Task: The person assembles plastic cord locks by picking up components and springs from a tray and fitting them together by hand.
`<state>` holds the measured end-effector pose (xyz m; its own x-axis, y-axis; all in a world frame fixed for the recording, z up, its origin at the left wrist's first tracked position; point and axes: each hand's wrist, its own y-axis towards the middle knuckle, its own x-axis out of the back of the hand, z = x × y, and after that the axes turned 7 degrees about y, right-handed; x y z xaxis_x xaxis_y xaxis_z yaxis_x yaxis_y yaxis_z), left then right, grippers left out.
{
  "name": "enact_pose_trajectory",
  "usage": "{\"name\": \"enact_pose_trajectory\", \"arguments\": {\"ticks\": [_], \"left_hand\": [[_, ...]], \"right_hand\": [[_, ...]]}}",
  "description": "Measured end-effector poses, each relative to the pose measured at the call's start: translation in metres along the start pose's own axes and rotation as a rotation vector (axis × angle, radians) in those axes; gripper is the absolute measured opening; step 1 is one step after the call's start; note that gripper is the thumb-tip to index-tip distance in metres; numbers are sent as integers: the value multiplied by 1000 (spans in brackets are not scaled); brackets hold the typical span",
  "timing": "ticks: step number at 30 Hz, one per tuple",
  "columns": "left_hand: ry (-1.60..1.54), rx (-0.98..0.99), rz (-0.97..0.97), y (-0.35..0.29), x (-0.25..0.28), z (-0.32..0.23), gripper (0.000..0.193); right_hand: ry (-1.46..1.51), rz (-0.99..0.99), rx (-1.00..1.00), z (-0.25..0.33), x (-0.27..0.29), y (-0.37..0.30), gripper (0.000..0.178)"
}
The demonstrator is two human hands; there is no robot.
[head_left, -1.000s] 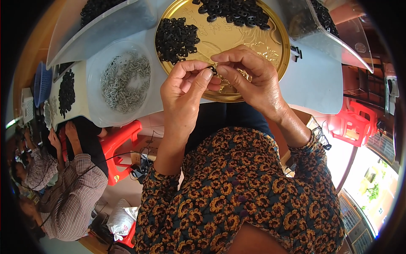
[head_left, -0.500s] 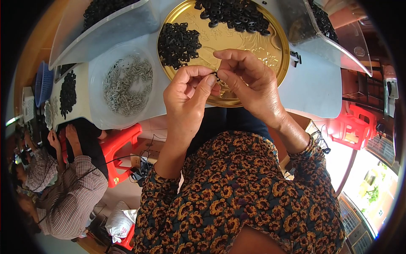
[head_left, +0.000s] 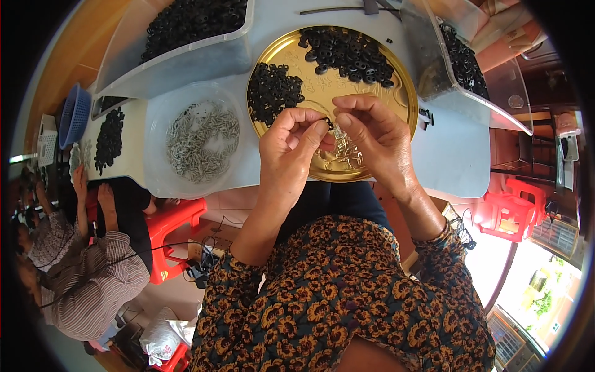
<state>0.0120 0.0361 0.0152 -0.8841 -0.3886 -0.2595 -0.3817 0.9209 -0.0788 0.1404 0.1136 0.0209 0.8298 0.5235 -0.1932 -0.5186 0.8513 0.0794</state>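
Over the near part of a round gold tray [head_left: 406,80], my left hand [head_left: 288,146] pinches a small black plastic piece [head_left: 328,124] between thumb and forefinger. My right hand [head_left: 384,136] is just to its right, thumb tip close to the piece and forefinger raised apart from the thumb. Nothing shows between those two fingers. Below the hands, small shiny gold metal bits [head_left: 347,155] lie on the tray, partly hidden. A heap of black angular pieces [head_left: 273,93] sits at the tray's left, and a pile of black oval pieces [head_left: 350,56] at its far side.
Left of the tray, a clear round tub [head_left: 155,158] holds many small silver metal parts. Clear bins of black pieces stand at far left [head_left: 180,68] and far right [head_left: 465,93]. Red stools [head_left: 511,214] flank the table. Other people sit at the left, one in a striped shirt [head_left: 102,291].
My right thumb and forefinger have come away from the black piece, moving slightly right. My left hand still holds it. The whole view has shifted, showing more of the table's far side.
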Motion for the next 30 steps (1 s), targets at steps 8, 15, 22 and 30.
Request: {"name": "enact_pose_trajectory", "arguments": {"ticks": [8,15,22,30], "left_hand": [[-24,-11,9,0,1,5,11],[-62,26,4,-8,2,7,11],[21,-69,-57,-15,-8,14,11],[-135,45,-11,-4,-11,19,12]], "right_hand": [[-242,167,165,0,9,6,22],[-121,68,77,-8,2,-4,22],[-127,35,43,-7,-3,-18,22],[-33,-71,-41,-5,1,-18,19]]}}
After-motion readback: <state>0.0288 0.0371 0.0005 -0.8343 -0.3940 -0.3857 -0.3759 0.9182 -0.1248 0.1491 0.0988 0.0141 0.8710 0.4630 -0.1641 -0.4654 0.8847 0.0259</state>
